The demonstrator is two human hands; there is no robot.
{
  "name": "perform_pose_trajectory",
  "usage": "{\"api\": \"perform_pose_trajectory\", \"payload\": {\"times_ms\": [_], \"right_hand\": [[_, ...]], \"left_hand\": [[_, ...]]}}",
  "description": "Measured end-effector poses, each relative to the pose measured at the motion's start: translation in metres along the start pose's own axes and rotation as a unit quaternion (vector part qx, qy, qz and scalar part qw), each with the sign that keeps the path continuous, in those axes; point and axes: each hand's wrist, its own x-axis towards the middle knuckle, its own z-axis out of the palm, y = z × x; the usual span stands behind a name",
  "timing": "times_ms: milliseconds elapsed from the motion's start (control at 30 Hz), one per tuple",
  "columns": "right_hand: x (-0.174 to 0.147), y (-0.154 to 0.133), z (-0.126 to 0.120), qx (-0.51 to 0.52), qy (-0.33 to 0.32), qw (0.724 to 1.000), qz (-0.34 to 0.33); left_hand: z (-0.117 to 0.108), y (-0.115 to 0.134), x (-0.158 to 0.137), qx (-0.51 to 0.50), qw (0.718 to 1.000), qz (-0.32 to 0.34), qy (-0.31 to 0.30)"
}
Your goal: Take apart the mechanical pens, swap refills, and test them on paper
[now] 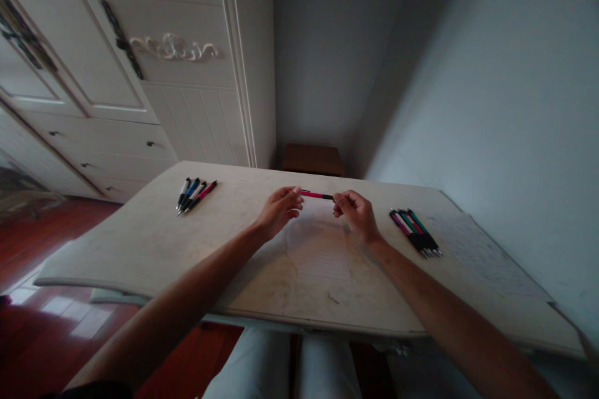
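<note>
A pink pen (317,194) with a black grip is held level between my two hands, above the far part of a sheet of paper (322,255). My left hand (281,209) pinches its clip end with thumb and fingertips. At the dark grip end, my right hand (356,212) has its fingers closed round the pen, hiding the tip. To the left lies a loose group of several pens (193,194), white, blue and pink with black parts. On the right, several purple, pink and green pens (414,230) lie side by side.
The white table (224,274) has a worn top and a front edge close to my legs. A written sheet (486,252) lies along its right side. Behind stand a white wardrobe (187,112), a brown wooden piece (312,159) and a grey wall (505,106).
</note>
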Motion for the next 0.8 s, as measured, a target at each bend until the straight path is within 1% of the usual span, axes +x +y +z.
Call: {"api": "perform_pose_trajectory", "payload": {"times_ms": [67,100,233,333,400,500,567,667,800], "right_hand": [[-0.0001,-0.0004,0.0003,0.002,-0.004,1.0,-0.001],[-0.0001,-0.0007,0.0004,0.003,-0.006,1.0,0.0],[-0.0001,-0.0019,0.0004,-0.001,-0.001,1.0,-0.001],[0.0001,-0.0025,-0.0002,-0.003,0.004,1.0,-0.004],[-0.0001,-0.0032,-0.0003,-0.003,0.004,1.0,-0.003],[-0.0005,-0.0044,0.0001,-0.006,0.004,1.0,-0.003],[-0.0006,-0.0049,0.0003,-0.01,0.004,1.0,-0.006],[-0.0004,-0.0044,-0.0001,-0.012,0.0,1.0,-0.007],[0.0002,-0.0028,-0.0006,-0.008,-0.002,1.0,-0.009]], "left_hand": [[-0.0013,-0.0013,0.0005,0.007,1.0,-0.016,-0.008],[-0.0022,-0.0021,0.0011,0.01,1.0,-0.013,-0.011],[-0.0052,-0.0035,0.0032,0.015,0.999,0.036,-0.018],[-0.0044,-0.0011,0.0027,0.006,0.998,0.056,-0.015],[-0.0027,0.001,0.0013,-0.006,0.999,0.048,-0.01],[-0.0007,0.0019,-0.0006,-0.009,1.0,0.003,-0.001],[-0.0007,0.0006,-0.0009,-0.001,1.0,-0.019,-0.012],[-0.0023,-0.0019,-0.0001,0.011,0.999,-0.01,-0.036],[-0.0034,-0.001,0.0009,0.015,0.999,0.023,-0.037]]}}
